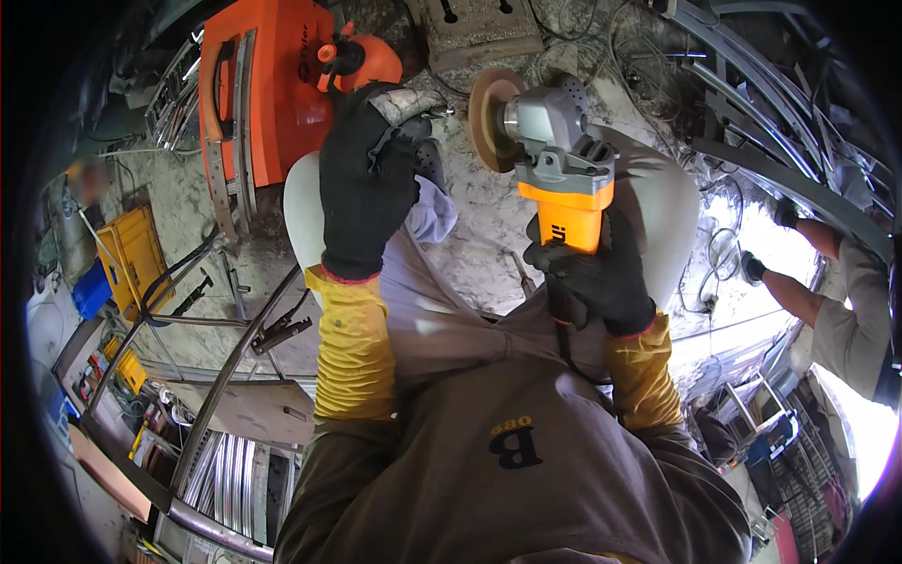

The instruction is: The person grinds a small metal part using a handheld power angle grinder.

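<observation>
So I'm sat low over a grubby grey stone-like floor [489,226] with black work gloves on and yellow sleeves down to the wrists. My right grip [601,273] is closed around the lower end of an orange-and-grey angle grinder [566,179], fingers wrapped over the orange plastic body. The grinder's up over my right leg, grey metal head pointing away from me, with a round brown disc [493,120] on its left side.

My left grip [369,179] is over by my other leg, fingers bent in. Right at the fingertips there's a small pale piece with a shiny metal end [404,103], aimed at the disc, near it but not touching. Honestly can't tell if I've properly got hold of it, the glove hides too much.

Just past that hand sits a big boxy orange machine [272,94] with a rounded orange container [376,64] beside it. Further left there's an open yellow case [136,258] next to a blue bin [91,289]. Off to the right, somebody's bare legs [803,296] and dark shoes are in view.
</observation>
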`<control>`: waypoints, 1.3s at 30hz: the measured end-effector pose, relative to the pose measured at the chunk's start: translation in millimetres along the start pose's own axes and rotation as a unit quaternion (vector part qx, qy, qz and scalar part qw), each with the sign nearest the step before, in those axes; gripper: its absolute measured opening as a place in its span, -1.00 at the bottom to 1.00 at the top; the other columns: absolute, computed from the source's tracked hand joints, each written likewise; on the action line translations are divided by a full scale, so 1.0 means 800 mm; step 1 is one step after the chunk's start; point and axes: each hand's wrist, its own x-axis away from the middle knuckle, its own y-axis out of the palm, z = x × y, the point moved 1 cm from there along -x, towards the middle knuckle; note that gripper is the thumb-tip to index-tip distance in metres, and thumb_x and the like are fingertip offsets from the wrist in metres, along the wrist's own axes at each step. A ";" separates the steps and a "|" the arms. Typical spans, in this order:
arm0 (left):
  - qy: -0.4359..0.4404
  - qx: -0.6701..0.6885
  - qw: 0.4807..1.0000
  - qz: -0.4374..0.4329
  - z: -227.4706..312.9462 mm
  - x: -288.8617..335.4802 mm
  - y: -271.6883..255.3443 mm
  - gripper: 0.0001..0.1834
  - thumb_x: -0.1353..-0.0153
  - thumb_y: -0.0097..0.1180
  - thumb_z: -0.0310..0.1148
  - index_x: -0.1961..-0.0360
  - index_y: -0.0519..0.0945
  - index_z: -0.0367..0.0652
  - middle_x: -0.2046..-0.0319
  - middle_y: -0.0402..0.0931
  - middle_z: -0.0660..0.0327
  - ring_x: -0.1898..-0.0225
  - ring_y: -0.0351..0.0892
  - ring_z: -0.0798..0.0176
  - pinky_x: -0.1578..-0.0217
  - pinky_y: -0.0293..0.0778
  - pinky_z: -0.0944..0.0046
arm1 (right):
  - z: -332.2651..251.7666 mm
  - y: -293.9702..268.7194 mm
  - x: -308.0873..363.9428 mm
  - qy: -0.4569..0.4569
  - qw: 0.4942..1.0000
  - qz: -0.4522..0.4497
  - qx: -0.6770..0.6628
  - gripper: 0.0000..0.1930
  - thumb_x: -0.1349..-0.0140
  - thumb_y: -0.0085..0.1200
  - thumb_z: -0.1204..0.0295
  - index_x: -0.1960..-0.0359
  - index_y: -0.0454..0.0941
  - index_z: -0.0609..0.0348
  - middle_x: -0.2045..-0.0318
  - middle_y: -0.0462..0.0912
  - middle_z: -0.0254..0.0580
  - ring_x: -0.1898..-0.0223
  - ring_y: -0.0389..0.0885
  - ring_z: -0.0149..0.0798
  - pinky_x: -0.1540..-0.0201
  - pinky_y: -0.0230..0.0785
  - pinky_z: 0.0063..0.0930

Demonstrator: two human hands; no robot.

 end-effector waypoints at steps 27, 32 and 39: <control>0.030 -0.040 0.999 -0.016 -0.005 0.002 0.001 -0.69 -0.23 0.27 -0.57 -0.01 0.73 -0.22 -0.03 0.70 -0.03 -0.14 0.66 -0.15 -0.17 0.55 0.00 | 0.006 0.000 -0.005 -0.016 0.999 0.005 0.047 -0.36 -0.20 0.45 0.58 -0.30 0.42 0.24 0.08 0.67 -0.17 0.12 0.70 -0.32 0.04 0.63 -0.36; 0.010 -0.024 1.000 -0.014 -0.003 0.003 0.003 -0.68 -0.23 0.26 -0.58 -0.02 0.73 -0.21 -0.04 0.70 -0.02 -0.14 0.66 -0.16 -0.18 0.54 -0.01 | 0.000 0.002 -0.005 -0.013 1.000 -0.006 0.019 -0.50 -0.22 0.45 0.54 -0.17 0.53 0.30 0.07 0.71 -0.15 0.09 0.74 -0.29 -0.01 0.63 -0.34; -0.016 0.032 0.999 -0.029 0.005 0.001 0.002 -0.69 -0.29 0.18 -0.60 -0.04 0.71 -0.23 0.06 0.69 0.03 0.01 0.71 -0.01 -0.01 0.61 0.14 | -0.002 0.002 -0.005 -0.029 0.995 0.009 0.091 -0.48 -0.22 0.46 0.48 -0.18 0.52 0.30 0.06 0.72 -0.15 0.11 0.74 -0.29 -0.01 0.62 -0.34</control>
